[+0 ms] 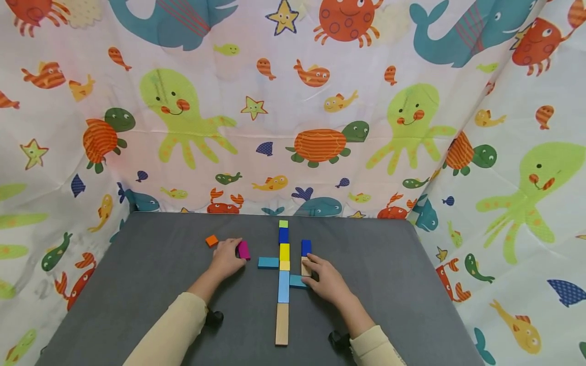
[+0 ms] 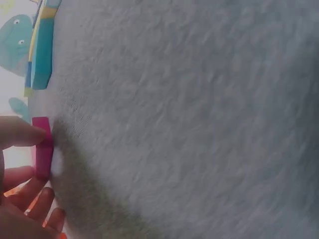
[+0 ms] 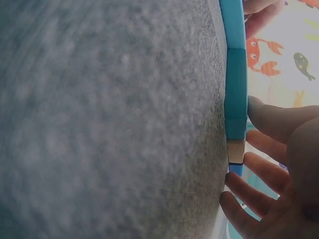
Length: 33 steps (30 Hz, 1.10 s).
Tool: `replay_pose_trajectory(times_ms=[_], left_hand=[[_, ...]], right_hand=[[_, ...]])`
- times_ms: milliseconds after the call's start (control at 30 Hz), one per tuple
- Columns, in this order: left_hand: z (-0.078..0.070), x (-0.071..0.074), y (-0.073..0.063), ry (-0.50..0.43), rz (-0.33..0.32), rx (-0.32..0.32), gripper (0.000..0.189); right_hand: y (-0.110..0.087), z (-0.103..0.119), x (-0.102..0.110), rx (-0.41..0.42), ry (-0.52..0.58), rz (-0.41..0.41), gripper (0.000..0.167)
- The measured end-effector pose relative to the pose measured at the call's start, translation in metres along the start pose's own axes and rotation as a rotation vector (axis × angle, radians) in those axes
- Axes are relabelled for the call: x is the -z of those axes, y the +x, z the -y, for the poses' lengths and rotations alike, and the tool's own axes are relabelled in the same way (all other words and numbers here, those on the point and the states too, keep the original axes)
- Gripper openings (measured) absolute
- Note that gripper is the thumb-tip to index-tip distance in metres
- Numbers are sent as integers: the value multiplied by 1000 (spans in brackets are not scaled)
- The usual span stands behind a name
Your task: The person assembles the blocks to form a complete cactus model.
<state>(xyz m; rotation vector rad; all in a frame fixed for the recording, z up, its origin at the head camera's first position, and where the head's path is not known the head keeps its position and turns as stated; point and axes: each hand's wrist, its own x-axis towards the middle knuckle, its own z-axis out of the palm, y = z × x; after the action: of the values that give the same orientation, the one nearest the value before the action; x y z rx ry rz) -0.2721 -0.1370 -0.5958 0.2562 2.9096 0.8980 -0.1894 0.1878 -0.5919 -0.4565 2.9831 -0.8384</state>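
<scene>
My left hand point(image 1: 226, 260) pinches a magenta block point(image 1: 244, 250) at the left of the layout. In the left wrist view, thumb and fingers sit at opposite ends of that magenta block point(image 2: 45, 157). My right hand point(image 1: 328, 280) has its fingers loosely extended at a plain wooden block point(image 1: 304, 269), its thumb by a teal block point(image 1: 297, 282). The right wrist view shows the thumb tip against the teal block point(image 3: 236, 87), with the other fingers spread past the wooden block point(image 3: 236, 151). A dark blue block point(image 1: 306, 247) lies beyond the wooden one.
Down the middle of the grey table point(image 1: 151, 284) runs a column: green, dark blue, yellow point(image 1: 285, 251), pale yellow, light blue point(image 1: 284, 287) and a long wooden block point(image 1: 282, 325). Another teal block point(image 1: 268, 263) juts left. An orange block point(image 1: 211, 240) lies beyond my left hand. Patterned cloth surrounds the table.
</scene>
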Motion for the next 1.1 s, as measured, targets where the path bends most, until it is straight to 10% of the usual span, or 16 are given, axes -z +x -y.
replay_pose_trajectory(times_ms=[667,1100], left_hand=[[-11,11,20,-351,91,52,64],[-19,6,31,-364,169,17,62]], right_hand=[[2,1,5,-20,33,21,57],[1,-1,4,-8,49,20,55]])
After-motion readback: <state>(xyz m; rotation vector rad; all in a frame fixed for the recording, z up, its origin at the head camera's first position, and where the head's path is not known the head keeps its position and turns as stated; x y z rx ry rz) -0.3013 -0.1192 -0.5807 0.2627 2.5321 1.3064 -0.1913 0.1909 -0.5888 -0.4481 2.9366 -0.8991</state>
